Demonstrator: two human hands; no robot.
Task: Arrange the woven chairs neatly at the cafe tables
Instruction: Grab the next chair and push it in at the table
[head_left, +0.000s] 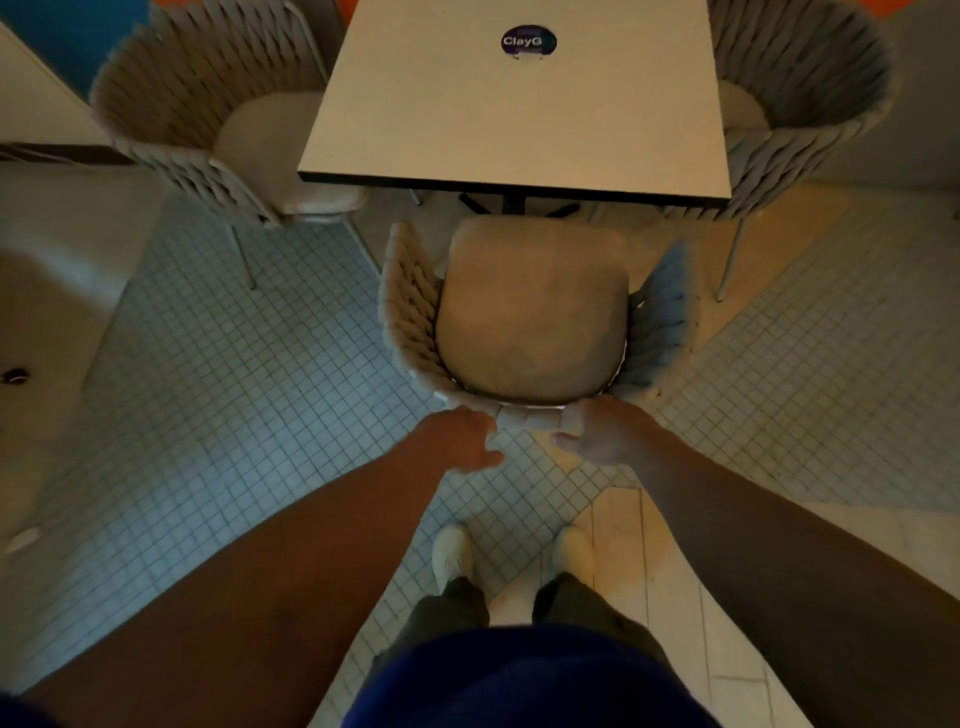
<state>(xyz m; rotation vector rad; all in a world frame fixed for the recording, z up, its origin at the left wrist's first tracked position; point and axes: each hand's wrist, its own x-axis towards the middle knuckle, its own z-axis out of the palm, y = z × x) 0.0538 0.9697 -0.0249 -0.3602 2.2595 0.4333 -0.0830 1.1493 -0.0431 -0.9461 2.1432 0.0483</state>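
A woven chair (535, 322) with a beige seat cushion stands straight in front of me, its seat facing the near edge of the white square cafe table (519, 119). My left hand (460, 436) and my right hand (597, 431) both hold the top rim of its backrest, fingers curled over the weave and thumbs below. A second woven chair (208, 119) sits at the table's left side, turned at an angle. A third woven chair (800, 104) is tucked at the right side.
A round dark sticker (529, 41) lies on the tabletop. The table's black base (519, 205) shows under its near edge. My feet in light shoes (452, 556) stand on the small-tiled floor just behind the chair. A pale counter edge (36, 104) runs along the left.
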